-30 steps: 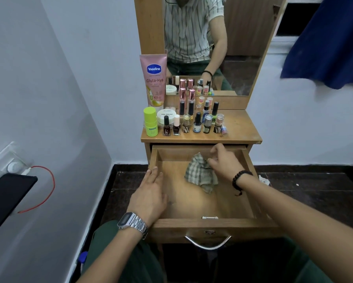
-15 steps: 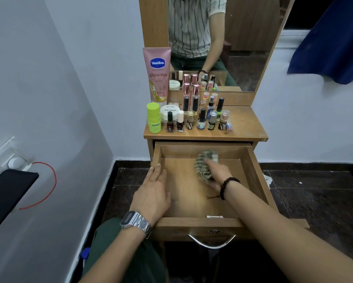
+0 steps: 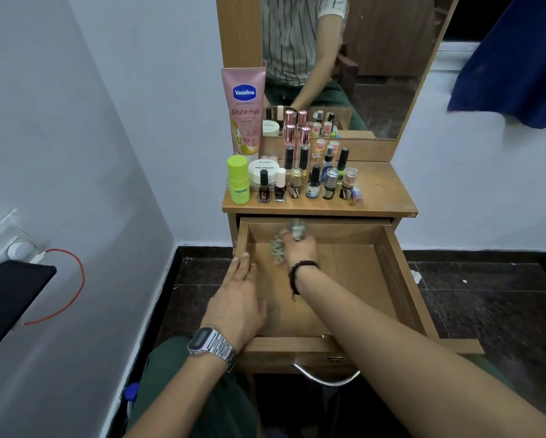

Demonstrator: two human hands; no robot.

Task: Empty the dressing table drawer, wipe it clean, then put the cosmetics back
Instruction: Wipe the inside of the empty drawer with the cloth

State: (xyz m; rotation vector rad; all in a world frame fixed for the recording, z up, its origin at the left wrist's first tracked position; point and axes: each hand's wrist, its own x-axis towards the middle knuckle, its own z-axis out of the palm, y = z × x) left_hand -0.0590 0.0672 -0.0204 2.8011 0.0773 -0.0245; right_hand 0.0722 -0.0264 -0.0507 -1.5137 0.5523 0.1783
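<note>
Drawer (image 3: 388, 267), centre of frame: pulled out, emptied of cosmetics, wiping under way at its upper left inner corner; in my judgement the emptying is done, the wipe is partly done, and the return of the cosmetics is not yet begun. Cloth (image 3: 278, 246), one, checked, blurred: bunched under the right hand (image 3: 298, 248), whose fingers look curled round it, though the blur hides how. Left hand (image 3: 238, 298), one, wristwatch on the wrist: rests flat on the drawer's left wall, fingers straight and close together, holding nothing. Desk (image 3: 385, 197) top, above the drawer, carries the removed stock in its left half: pink lotion tube (image 3: 243, 112), one, standing against the mirror frame; lime-green stick (image 3: 237, 180), one; white round jar (image 3: 264, 170), one, lettered "nail polish"; small nail-polish bottles in the front row (image 3: 312, 186), six standing plus one small piece lying at the right end; taller slim bottles and vials behind (image 3: 303, 147), about seven, the count unsure because the mirror (image 3: 376, 74) doubles them.
</note>
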